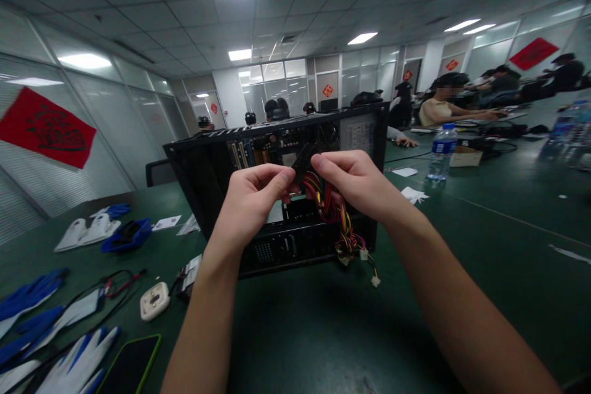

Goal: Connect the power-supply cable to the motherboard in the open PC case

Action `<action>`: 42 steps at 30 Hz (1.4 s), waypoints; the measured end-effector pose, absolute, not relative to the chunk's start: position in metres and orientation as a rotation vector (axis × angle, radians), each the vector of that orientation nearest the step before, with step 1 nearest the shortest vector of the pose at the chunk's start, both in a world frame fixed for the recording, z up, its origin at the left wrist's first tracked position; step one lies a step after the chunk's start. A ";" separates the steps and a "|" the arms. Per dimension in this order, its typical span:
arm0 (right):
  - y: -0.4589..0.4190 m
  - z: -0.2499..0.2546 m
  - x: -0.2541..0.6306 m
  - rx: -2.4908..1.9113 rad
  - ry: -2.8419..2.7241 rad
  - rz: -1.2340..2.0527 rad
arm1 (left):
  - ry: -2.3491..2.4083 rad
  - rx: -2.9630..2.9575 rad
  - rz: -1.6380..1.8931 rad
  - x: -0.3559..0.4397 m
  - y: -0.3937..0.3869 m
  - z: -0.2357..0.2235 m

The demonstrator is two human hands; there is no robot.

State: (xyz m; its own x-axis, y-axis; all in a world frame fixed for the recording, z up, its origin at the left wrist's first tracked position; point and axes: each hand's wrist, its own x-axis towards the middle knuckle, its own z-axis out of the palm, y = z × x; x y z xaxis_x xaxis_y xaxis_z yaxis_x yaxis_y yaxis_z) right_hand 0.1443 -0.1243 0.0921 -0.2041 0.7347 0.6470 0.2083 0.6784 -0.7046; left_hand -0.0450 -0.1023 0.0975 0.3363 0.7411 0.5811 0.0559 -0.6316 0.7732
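A black, elongated cable connector (303, 160) is pinched between both hands in front of an open computer case (307, 239). My left hand (258, 197) grips its lower left end with thumb and fingertips. At the upper right end, my right hand (353, 181) holds it the same way. Red, yellow and black wires (329, 200) run down beneath my right fingers, and small white plugs (364, 255) dangle at the case's lower edge. Inside the case, part of the motherboard (289, 141) and a fan (327, 131) show; my hands cover some of the interior.
On the left of the green table (295, 332) are work gloves (76, 360), a phone (130, 364), a white round-cornered gadget (154, 301) and a blue tray (125, 236). A water bottle (442, 152) and a small box (465, 157) stand to the right. Other people sit farther back.
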 end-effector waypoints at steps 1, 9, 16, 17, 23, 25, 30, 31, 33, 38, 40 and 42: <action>-0.123 0.092 0.144 -0.750 -1.743 0.569 | 0.690 1.928 1.338 -0.043 -0.102 0.096; -0.124 0.093 0.143 -0.733 -1.750 0.563 | 0.591 1.825 1.386 -0.032 -0.098 0.088; -0.123 0.091 0.141 -0.721 -1.732 0.490 | 0.578 1.762 1.407 -0.029 -0.100 0.086; -0.123 0.090 0.141 -0.724 -1.728 0.479 | 0.575 1.748 1.397 -0.029 -0.099 0.086; -0.120 0.090 0.142 -0.743 -1.727 0.450 | 0.542 1.687 1.276 -0.032 -0.097 0.086; -0.120 0.090 0.143 -0.740 -1.731 0.457 | 0.518 1.669 1.271 -0.033 -0.097 0.086; -0.121 0.090 0.142 -0.736 -1.720 0.475 | 0.488 1.631 1.262 -0.030 -0.097 0.085; -0.122 0.090 0.142 -0.734 -1.719 0.477 | 0.486 1.627 1.262 -0.029 -0.097 0.085; -0.122 0.090 0.142 -0.726 -1.721 0.479 | 0.486 1.630 1.266 -0.028 -0.098 0.085; -0.122 0.090 0.142 -0.735 -1.729 0.483 | 0.497 1.637 1.298 -0.025 -0.099 0.084; -0.122 0.089 0.142 -0.735 -1.731 0.482 | 0.502 1.634 1.317 -0.024 -0.098 0.082; -0.122 0.089 0.142 -0.732 -1.728 0.472 | 0.495 1.630 1.329 -0.022 -0.097 0.081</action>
